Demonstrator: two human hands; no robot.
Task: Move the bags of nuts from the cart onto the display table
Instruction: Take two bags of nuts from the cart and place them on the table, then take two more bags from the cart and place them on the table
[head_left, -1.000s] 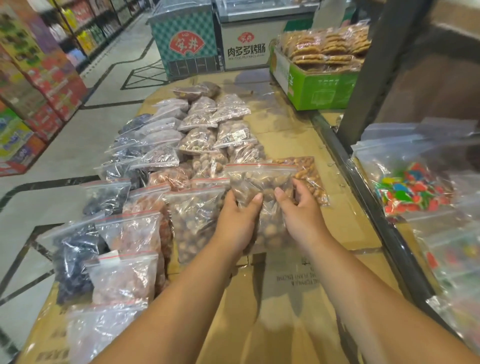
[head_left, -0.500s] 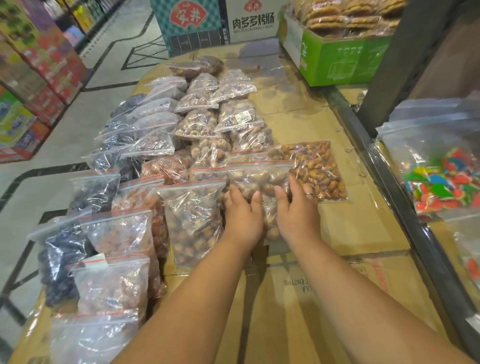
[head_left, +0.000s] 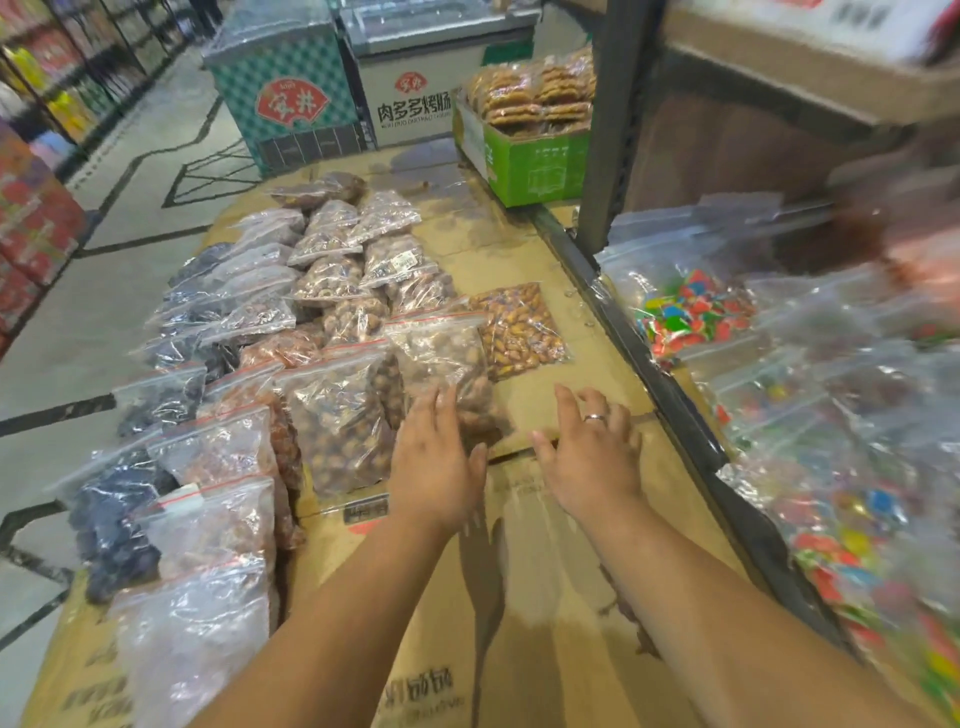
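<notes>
A clear zip bag of brown nuts (head_left: 447, 364) lies on the cardboard-covered display table (head_left: 545, 597), in the row nearest the table's right side. My left hand (head_left: 434, 462) hovers at its near edge, fingers spread, holding nothing. My right hand (head_left: 589, 457), with a ring, is open just right of the bag above bare cardboard. Several more bags of nuts and dark dried fruit (head_left: 332, 415) lie in rows to the left. A flat bag of orange-brown nuts (head_left: 522, 330) sits behind. The cart is not in view.
A dark metal shelf rail (head_left: 649, 364) runs along the table's right edge, with bags of coloured candy (head_left: 685, 312) beyond it. A green box of packed cakes (head_left: 530, 150) stands at the back. Freezers (head_left: 291, 88) and the aisle floor lie behind and left.
Both hands set the bag of nuts down on the table, let go of it and drew back; the right hand shifted to the right.
</notes>
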